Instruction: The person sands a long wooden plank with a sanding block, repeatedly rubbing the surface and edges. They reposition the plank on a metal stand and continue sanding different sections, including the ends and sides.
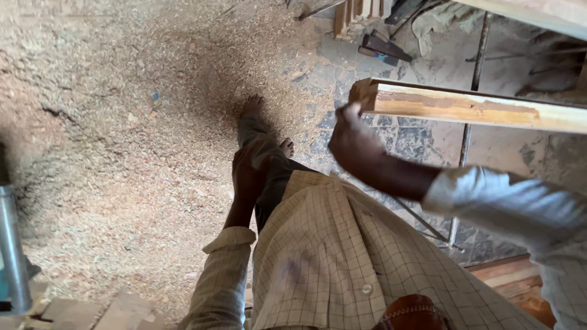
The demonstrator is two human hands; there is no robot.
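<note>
A workshop floor seen from above. Pale sawdust (104, 134) covers the left and centre in a thick, loose layer. To the right, bare grey stone floor (428, 137) shows through. Stacked timber offcuts (361, 9) lie at the top edge. A grey metal pipe (12, 244) stands at the left.

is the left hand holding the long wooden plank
No, the left hand hangs by the leg; the right hand is at the long wooden plank.

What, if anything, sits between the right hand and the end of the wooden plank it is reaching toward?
Nothing visible does. The right hand is raised just below the near end of the wooden plank, at or nearly at contact; motion blur hides which. The left hand hangs by the leg, away from it.
</note>
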